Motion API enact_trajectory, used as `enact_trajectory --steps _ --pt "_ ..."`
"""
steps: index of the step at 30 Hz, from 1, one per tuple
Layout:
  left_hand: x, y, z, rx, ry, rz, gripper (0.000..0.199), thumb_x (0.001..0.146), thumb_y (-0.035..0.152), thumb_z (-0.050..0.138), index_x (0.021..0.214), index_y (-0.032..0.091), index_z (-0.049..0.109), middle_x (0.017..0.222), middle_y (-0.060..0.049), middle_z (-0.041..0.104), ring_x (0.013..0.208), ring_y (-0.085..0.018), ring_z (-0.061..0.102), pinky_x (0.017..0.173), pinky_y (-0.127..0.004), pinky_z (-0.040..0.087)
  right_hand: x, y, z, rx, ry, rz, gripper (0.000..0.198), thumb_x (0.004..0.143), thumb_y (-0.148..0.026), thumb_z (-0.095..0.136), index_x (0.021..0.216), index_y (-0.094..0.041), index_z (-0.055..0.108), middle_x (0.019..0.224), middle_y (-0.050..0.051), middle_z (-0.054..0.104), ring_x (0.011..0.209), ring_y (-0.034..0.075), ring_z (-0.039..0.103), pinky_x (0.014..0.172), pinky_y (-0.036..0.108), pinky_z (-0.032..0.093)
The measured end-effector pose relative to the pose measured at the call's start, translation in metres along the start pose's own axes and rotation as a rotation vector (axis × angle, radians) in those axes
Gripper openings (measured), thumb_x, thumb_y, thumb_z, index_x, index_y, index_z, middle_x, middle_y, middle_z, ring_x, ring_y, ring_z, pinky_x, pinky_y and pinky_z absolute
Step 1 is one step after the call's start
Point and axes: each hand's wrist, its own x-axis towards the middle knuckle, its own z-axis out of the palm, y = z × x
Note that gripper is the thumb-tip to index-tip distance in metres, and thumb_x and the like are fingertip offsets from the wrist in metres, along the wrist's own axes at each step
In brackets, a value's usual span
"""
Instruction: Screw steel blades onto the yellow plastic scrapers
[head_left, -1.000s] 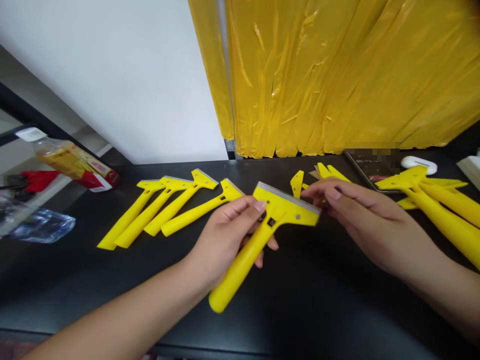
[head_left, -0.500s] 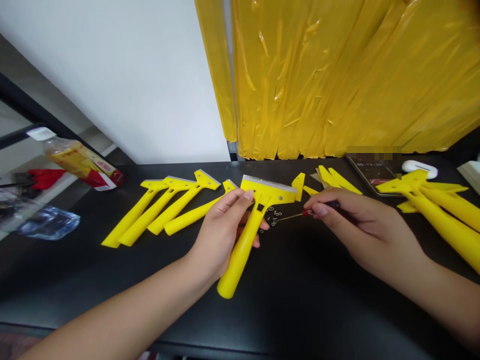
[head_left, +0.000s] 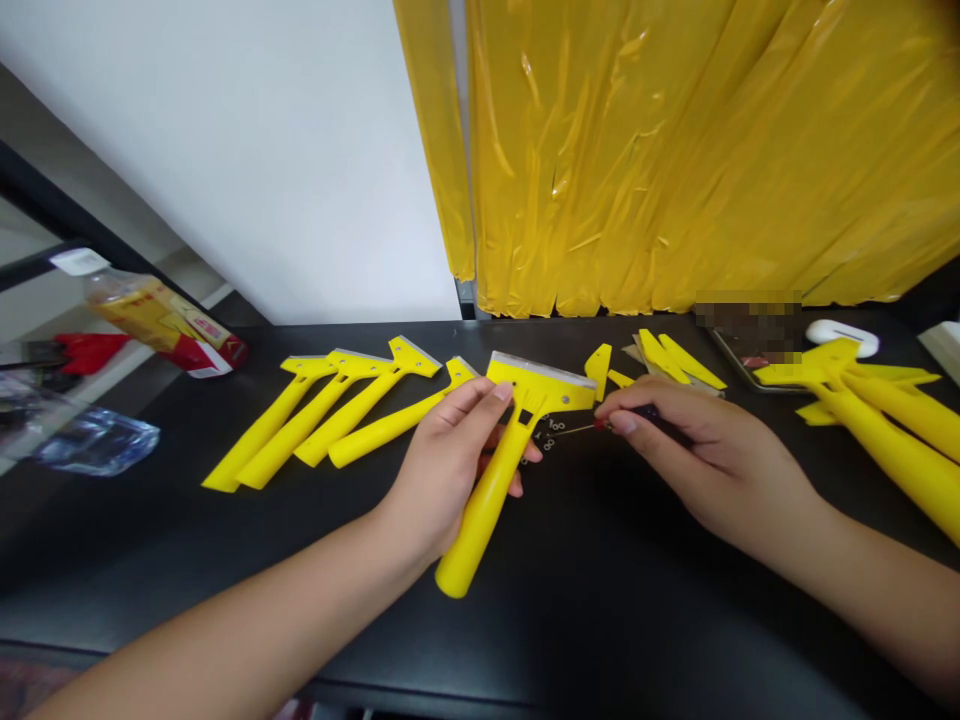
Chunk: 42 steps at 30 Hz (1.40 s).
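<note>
My left hand [head_left: 450, 460] is closed round the head and neck of a yellow scraper [head_left: 487, 510], thumb on its front face. The scraper's metal blade edge points away from me, and one screw shows at the right of its head. In my right hand [head_left: 697, 450] a thin screwdriver [head_left: 574, 431] is pinched, its shaft pointing left. Its tip is among several small screws [head_left: 553, 428] lying on the black table [head_left: 600, 600], just beyond the scraper's neck. Part of the screw pile is hidden behind the scraper and my left fingers.
Several yellow scrapers [head_left: 300, 420] lie in a row at left, more scraper handles [head_left: 892, 440] at right. Loose yellow plates [head_left: 667, 357] lie at the back. A phone [head_left: 739, 345], a white case [head_left: 841, 338] and a tilted drink bottle [head_left: 165, 320] stand round the edges.
My right hand has moved slightly left with the screwdriver, bringing its tip further into the screws. My left hand and the scraper have hardly moved.
</note>
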Motion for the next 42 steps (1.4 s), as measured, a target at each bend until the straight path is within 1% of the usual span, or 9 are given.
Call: enact_trajectory --steps 13,16,20,25,30,35,42 --pt "0.0 0.001 0.001 -0.001 0.007 -0.007 0.024 0.102 0.041 0.076 0.107 0.02 0.067 0.086 -0.003 0.07 0.066 -0.017 0.07 0.046 -0.021 0.056 0.001 -0.005 -0.007 -0.097 0.028 -0.125 0.01 0.11 -0.026 0.063 0.113 -0.027 0.073 0.104 0.001 0.077 0.096 0.017 0.072 0.086 0.034 0.056" --pt "0.0 0.0 0.001 0.001 0.011 -0.005 0.024 0.101 0.04 0.077 0.107 0.02 0.067 0.088 -0.002 0.07 0.067 -0.017 0.071 0.046 -0.022 0.056 0.002 -0.006 -0.009 -0.114 0.039 -0.123 0.01 0.11 -0.025 0.064 0.113 -0.026 0.073 0.103 0.002 0.076 0.094 0.018 0.071 0.084 0.034 0.056" --pt "-0.001 0.0 0.0 0.004 0.008 -0.004 0.024 0.101 0.042 0.077 0.105 0.021 0.066 0.084 -0.001 0.068 0.066 -0.017 0.07 0.046 -0.022 0.056 0.002 -0.008 -0.011 -0.12 0.04 -0.116 0.01 0.109 -0.027 0.063 0.111 -0.026 0.073 0.1 0.003 0.075 0.093 0.019 0.071 0.083 0.035 0.056" --pt "-0.001 0.001 0.001 -0.002 0.006 -0.009 0.024 0.101 0.042 0.077 0.105 0.021 0.067 0.084 -0.001 0.068 0.067 -0.017 0.071 0.046 -0.022 0.056 0.003 -0.012 -0.014 -0.156 0.049 -0.105 0.008 0.109 -0.028 0.063 0.109 -0.028 0.071 0.098 0.003 0.077 0.088 0.022 0.072 0.08 0.039 0.055" --pt "-0.002 0.001 0.001 -0.008 0.003 -0.009 0.026 0.099 0.043 0.08 0.104 0.021 0.067 0.084 0.0 0.068 0.067 -0.017 0.071 0.047 -0.021 0.056 0.003 -0.013 -0.017 -0.166 0.058 -0.095 0.009 0.109 -0.03 0.062 0.108 -0.03 0.07 0.1 0.004 0.079 0.09 0.025 0.075 0.081 0.043 0.056" --pt "-0.002 0.001 0.001 -0.009 0.008 -0.013 0.026 0.098 0.042 0.08 0.105 0.021 0.067 0.087 -0.001 0.07 0.067 -0.016 0.072 0.046 -0.021 0.056 0.003 -0.012 -0.017 -0.17 0.056 -0.081 0.011 0.111 -0.031 0.06 0.108 -0.029 0.07 0.099 0.003 0.078 0.089 0.023 0.074 0.081 0.041 0.055" --pt "-0.001 -0.001 -0.001 0.0 -0.016 -0.004 0.025 0.101 0.043 0.078 0.105 0.021 0.067 0.088 -0.001 0.07 0.069 -0.017 0.072 0.047 -0.021 0.057 0.004 -0.012 -0.018 -0.208 0.066 -0.116 0.01 0.111 -0.029 0.061 0.105 -0.027 0.069 0.095 0.002 0.076 0.084 0.021 0.072 0.076 0.038 0.053"
